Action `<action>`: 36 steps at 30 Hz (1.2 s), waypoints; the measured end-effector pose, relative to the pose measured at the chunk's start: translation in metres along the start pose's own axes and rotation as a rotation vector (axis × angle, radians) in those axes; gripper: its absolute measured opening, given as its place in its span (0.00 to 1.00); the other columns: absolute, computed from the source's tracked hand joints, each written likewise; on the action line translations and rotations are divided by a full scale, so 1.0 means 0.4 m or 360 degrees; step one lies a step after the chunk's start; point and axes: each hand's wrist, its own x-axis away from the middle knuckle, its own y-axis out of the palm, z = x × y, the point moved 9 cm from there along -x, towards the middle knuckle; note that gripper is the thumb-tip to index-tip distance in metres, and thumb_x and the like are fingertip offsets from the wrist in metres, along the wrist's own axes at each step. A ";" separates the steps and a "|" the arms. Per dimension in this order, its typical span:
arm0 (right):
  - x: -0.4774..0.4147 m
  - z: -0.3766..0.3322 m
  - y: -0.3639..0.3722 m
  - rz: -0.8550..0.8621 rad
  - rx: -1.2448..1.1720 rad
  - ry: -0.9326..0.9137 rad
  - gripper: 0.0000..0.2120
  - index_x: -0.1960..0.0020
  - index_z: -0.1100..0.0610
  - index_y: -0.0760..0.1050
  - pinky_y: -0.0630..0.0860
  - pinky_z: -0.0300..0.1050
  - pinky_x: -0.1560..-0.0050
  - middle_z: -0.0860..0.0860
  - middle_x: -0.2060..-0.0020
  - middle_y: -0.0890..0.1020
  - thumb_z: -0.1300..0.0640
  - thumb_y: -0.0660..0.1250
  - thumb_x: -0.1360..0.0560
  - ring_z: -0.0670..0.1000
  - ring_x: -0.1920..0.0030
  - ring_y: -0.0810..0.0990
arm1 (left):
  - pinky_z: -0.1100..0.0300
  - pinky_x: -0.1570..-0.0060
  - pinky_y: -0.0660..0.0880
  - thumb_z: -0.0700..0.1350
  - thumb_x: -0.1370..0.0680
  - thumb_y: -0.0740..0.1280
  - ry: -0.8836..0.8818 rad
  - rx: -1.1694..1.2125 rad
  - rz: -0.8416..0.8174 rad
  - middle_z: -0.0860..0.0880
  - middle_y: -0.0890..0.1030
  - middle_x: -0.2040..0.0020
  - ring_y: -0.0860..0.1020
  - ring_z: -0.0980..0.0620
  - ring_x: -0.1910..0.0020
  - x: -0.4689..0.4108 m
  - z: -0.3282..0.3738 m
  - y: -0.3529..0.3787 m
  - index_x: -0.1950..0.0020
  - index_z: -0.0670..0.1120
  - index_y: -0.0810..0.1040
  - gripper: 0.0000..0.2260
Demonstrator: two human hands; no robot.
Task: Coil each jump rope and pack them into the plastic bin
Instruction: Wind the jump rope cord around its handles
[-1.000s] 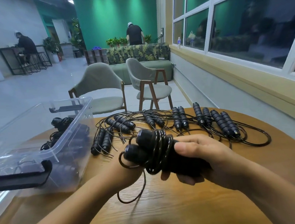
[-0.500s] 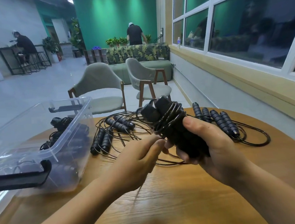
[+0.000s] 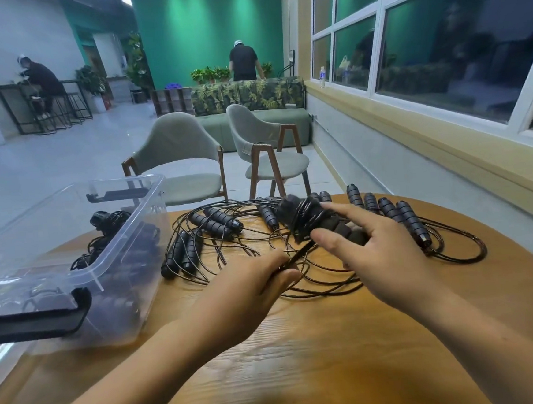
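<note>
My right hand [image 3: 378, 256] holds a black jump rope bundle [image 3: 303, 216] by its two handles, cord wound round them, just above the round wooden table [image 3: 303, 358]; index finger and thumb stick out straight. My left hand [image 3: 249, 286] pinches the loose cord end [image 3: 295, 257] coming off that bundle. Several uncoiled jump ropes [image 3: 215, 221] lie tangled across the far half of the table, more handles [image 3: 400, 215] at the right. The clear plastic bin [image 3: 127, 276] stands at the left with coiled ropes [image 3: 107, 222] inside.
The bin's black latch handle [image 3: 29, 325] faces me at the near left. Two grey chairs [image 3: 179, 164] stand just beyond the table's far edge. A window wall runs along the right. Bare wood lies under my forearms.
The right hand carried the bundle up and away from me, then its index finger and thumb straightened. The left hand left the bundle's underside and now pinches the trailing cord.
</note>
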 end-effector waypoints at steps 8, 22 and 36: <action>0.006 0.014 0.070 -0.0349 0.0591 -0.0021 0.34 0.19 0.33 0.65 0.74 0.41 0.40 0.39 0.35 0.80 0.33 0.71 0.23 0.43 0.38 0.77 | 0.52 0.58 0.78 0.55 0.18 0.67 0.0132 -0.0190 0.0084 0.56 0.83 0.57 0.79 0.58 0.59 0.002 0.017 -0.024 0.44 0.55 0.80 0.06; 0.091 0.006 0.186 -0.1160 0.0863 -0.0232 0.21 0.30 0.33 0.72 0.81 0.54 0.46 0.40 0.48 0.83 0.33 0.69 0.21 0.43 0.50 0.79 | 0.63 0.64 0.76 0.62 0.29 0.75 0.0419 -0.0129 -0.0071 0.59 0.80 0.60 0.78 0.60 0.61 0.011 0.042 -0.046 0.53 0.56 0.79 0.14; 0.118 -0.101 0.142 -0.1562 -0.0628 0.0036 0.12 0.39 0.58 0.83 0.71 0.50 0.61 0.59 0.48 0.86 0.52 0.70 0.17 0.58 0.57 0.79 | 0.62 0.66 0.75 0.61 0.27 0.75 0.0187 0.0239 -0.0027 0.57 0.79 0.67 0.78 0.59 0.64 -0.033 0.015 -0.091 0.62 0.53 0.81 0.14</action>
